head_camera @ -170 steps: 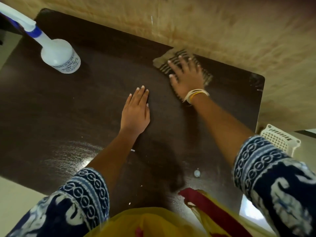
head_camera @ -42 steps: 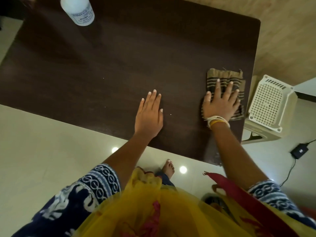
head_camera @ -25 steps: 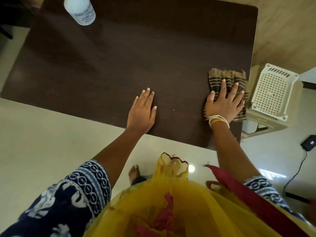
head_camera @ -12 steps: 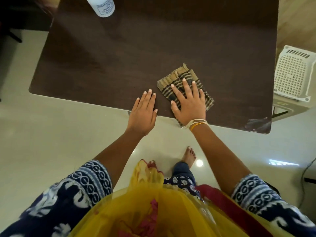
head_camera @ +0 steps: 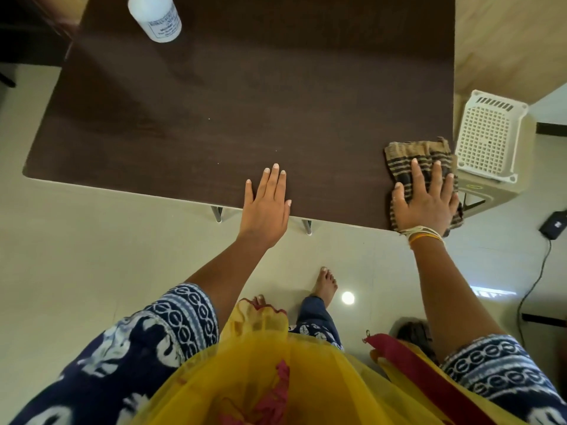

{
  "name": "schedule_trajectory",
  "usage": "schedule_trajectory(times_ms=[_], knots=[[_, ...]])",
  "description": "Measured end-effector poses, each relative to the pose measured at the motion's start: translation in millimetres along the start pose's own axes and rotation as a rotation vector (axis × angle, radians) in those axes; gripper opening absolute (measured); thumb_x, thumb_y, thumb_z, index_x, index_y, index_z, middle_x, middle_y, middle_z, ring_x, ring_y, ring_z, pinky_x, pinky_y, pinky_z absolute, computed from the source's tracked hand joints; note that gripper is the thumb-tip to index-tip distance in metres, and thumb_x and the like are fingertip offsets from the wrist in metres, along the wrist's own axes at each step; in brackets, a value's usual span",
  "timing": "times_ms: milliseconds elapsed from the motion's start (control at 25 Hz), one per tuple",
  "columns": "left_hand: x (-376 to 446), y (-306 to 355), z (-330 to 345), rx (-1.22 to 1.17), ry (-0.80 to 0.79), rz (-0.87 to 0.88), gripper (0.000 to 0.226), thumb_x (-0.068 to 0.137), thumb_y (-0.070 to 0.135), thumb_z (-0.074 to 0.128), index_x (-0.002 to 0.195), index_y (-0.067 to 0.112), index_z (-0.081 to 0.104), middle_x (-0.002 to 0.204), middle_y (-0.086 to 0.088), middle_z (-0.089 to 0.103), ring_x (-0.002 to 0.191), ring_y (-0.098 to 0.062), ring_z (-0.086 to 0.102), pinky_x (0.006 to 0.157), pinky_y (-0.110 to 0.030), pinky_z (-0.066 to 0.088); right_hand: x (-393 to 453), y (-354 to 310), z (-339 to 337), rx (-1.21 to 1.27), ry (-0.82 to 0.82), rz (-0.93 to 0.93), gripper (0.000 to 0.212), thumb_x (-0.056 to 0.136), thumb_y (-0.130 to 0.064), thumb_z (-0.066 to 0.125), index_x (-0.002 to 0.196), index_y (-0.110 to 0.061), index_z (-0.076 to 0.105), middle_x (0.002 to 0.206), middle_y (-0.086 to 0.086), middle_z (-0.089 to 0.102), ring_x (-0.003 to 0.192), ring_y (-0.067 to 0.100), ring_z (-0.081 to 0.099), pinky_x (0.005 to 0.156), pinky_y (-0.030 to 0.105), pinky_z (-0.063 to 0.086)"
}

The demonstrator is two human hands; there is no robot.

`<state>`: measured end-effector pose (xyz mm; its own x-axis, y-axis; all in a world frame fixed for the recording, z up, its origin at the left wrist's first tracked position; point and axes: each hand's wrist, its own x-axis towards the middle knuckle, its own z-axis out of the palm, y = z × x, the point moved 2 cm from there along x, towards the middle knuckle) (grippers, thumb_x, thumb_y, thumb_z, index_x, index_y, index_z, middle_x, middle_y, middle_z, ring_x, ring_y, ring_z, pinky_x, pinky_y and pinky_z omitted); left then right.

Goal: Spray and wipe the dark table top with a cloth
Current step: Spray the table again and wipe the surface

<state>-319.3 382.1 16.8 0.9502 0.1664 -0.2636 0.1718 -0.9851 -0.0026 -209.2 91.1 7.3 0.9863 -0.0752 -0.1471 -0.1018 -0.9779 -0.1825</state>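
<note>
Hands: well apart on the near edge of the dark table top (head_camera: 245, 96), neither one gripping anything.
Left hand (head_camera: 266, 207): lies flat, palm down, fingers (head_camera: 271, 182) straight and close together, pointing away from the person; the heel of the palm overhangs the near edge. The forearm runs back and down to a blue and white patterned sleeve (head_camera: 171, 326).
Right hand (head_camera: 426, 200): palm down with fingers spread, pressing flat on the cloth (head_camera: 411, 154) rather than closing around it. Bangles (head_camera: 422, 234) circle the wrist, which sits past the table's edge; the arm reaches out nearly straight.
Cloth: brown with dark stripes, crumpled, at the near right corner of the table; its lower part hangs over the edge under the wrist.
Spray bottle (head_camera: 156, 18): white, standing at the far left of the table, well away from both hands; its top is cut off by the frame.
Beside the table: a white perforated plastic stool (head_camera: 487, 136), just right of the cloth.
Floor: pale tiles (head_camera: 92, 240), with a bare foot (head_camera: 325, 283) visible below the table edge.
</note>
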Motion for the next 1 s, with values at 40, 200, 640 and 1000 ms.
schedule_trajectory(times_ms=[40,200,640,1000], knots=[[0.0,2.1,-0.1,0.007,-0.003,0.005,0.061,0.103,0.038,0.016,0.155,0.009,0.002,0.165,-0.009,0.002,0.152,-0.027,0.003,0.12,-0.052,0.016,-0.3,4.0,-1.0,0.012,-0.003,0.044,0.063,0.092,-0.057,0.027,0.152,-0.04,0.02,0.163,0.004,0.013,0.149,0.034,0.009,0.118,0.056,0.012],[-2.6,3.0,-0.4,0.018,-0.005,-0.001,0.062,0.104,0.039,0.017,0.156,0.01,0.002,0.165,-0.008,0.002,0.152,-0.026,0.004,0.12,-0.052,0.016,-21.3,-5.1,6.7,0.05,0.03,0.216,0.063,0.094,-0.055,0.024,0.154,-0.035,0.018,0.164,0.008,0.009,0.149,0.038,0.008,0.119,0.055,0.009],[-22.6,-55.8,2.1,-0.031,-0.017,0.171,0.06,0.104,0.037,0.023,0.157,0.014,0.005,0.165,-0.005,0.001,0.152,-0.022,0.004,0.121,-0.044,0.013,-96.0,-187.3,54.4,0.047,0.026,0.002,0.065,0.095,-0.05,0.029,0.155,-0.029,0.019,0.162,0.015,0.014,0.147,0.044,0.012,0.116,0.058,0.012],[-34.2,-139.1,12.9,-0.025,0.016,0.144,0.06,0.104,0.035,0.026,0.157,0.015,0.005,0.165,-0.004,0.003,0.152,-0.021,0.007,0.122,-0.043,0.017,-29.5,-177.8,40.2,-0.085,-0.019,-0.388,0.06,0.092,-0.057,0.031,0.15,-0.042,0.025,0.162,0.004,0.02,0.148,0.036,0.016,0.117,0.056,0.018]])
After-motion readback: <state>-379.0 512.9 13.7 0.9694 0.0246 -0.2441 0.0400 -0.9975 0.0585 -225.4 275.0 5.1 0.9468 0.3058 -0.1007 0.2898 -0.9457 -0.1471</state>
